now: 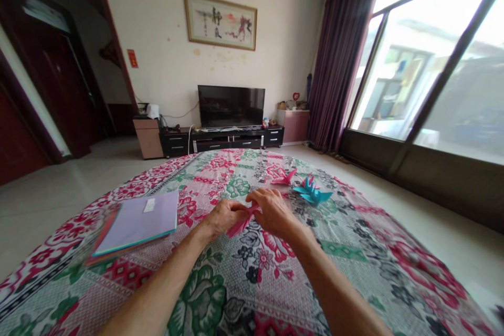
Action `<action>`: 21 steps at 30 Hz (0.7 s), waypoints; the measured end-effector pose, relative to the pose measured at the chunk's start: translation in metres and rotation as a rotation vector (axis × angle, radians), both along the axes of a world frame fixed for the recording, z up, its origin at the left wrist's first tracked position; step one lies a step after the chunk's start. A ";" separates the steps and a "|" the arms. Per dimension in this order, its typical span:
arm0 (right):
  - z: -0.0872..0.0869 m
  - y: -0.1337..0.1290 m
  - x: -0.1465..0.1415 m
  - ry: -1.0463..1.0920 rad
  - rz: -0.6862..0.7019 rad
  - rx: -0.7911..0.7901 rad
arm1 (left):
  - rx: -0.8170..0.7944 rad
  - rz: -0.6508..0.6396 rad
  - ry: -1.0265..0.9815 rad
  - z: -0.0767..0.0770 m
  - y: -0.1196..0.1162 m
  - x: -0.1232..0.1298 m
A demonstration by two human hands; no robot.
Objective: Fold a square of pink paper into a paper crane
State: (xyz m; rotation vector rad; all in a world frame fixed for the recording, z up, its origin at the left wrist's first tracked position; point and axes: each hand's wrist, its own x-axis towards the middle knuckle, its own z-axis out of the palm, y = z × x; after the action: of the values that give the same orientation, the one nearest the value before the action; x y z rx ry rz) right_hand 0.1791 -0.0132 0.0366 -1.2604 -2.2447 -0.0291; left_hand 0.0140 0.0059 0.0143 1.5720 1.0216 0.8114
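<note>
A folded piece of pink paper [241, 226] is held between both hands, above the middle of the patterned cloth. My left hand [225, 216] pinches its upper left side with thumb and fingers. My right hand [270, 210] has its fingers closed round the upper right end, which they partly cover. The paper's lower part points down and to the left. Beyond my right hand, folded pink paper [285, 177] and folded blue paper shapes [313, 192] rest on the cloth.
A stack of coloured paper sheets [136, 223], lilac on top with a small white label, lies at the left of the cloth-covered table [338, 278]. Behind the table are a television [231, 106] on a low cabinet and a dark curtain [340, 47].
</note>
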 end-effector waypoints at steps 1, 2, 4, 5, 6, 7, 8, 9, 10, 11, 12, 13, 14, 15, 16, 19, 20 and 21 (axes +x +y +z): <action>-0.003 0.001 -0.002 0.059 -0.034 0.063 | -0.015 0.040 -0.040 -0.001 0.001 0.000; -0.006 0.002 -0.005 0.155 -0.089 0.134 | -0.042 0.094 -0.095 -0.002 0.003 -0.001; -0.016 0.006 -0.012 0.402 -0.180 0.214 | -0.116 0.208 -0.228 -0.005 0.007 -0.002; -0.022 0.008 -0.015 0.549 -0.218 0.204 | -0.152 0.243 -0.296 -0.006 0.009 -0.003; -0.027 0.010 -0.018 0.691 -0.240 0.136 | -0.184 0.264 -0.357 -0.008 0.012 -0.003; -0.031 0.012 -0.020 0.823 -0.241 0.000 | -0.211 0.268 -0.405 -0.011 0.013 -0.004; -0.035 0.013 -0.022 0.924 -0.186 -0.190 | -0.230 0.260 -0.435 -0.013 0.015 -0.004; -0.037 0.014 -0.023 1.017 -0.118 -0.343 | -0.242 0.246 -0.450 -0.014 0.016 -0.004; -0.039 0.014 -0.024 1.085 -0.048 -0.478 | -0.246 0.230 -0.453 -0.016 0.017 -0.004; -0.040 0.014 -0.025 1.137 0.017 -0.568 | -0.242 0.214 -0.449 -0.017 0.017 -0.004; -0.040 0.014 -0.025 1.177 0.064 -0.616 | -0.232 0.199 -0.440 -0.018 0.016 -0.003; -0.040 0.014 -0.025 1.203 0.092 -0.638 | -0.218 0.187 -0.425 -0.018 0.016 -0.002; -0.040 0.014 -0.025 1.218 0.105 -0.645 | -0.200 0.178 -0.407 -0.017 0.015 -0.001; -0.041 0.015 -0.024 1.225 0.108 -0.643 | -0.178 0.179 -0.374 -0.016 0.013 0.001; -0.041 0.015 -0.024 1.227 0.105 -0.640 | -0.156 0.185 -0.334 -0.015 0.012 0.001; -0.043 0.016 -0.024 1.217 0.092 -0.614 | -0.070 0.213 -0.246 -0.010 0.008 0.002; -0.044 0.017 -0.024 1.215 0.093 -0.606 | -0.061 0.211 -0.227 -0.009 0.007 0.002; -0.044 0.016 -0.024 1.215 0.095 -0.598 | -0.068 0.204 -0.212 -0.007 0.006 0.001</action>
State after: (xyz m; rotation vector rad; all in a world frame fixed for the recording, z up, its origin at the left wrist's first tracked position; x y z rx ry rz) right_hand 0.1551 0.0032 -0.0076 -0.9726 -1.2216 1.1784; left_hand 0.0152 0.0119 0.0070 1.3068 1.0527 1.0482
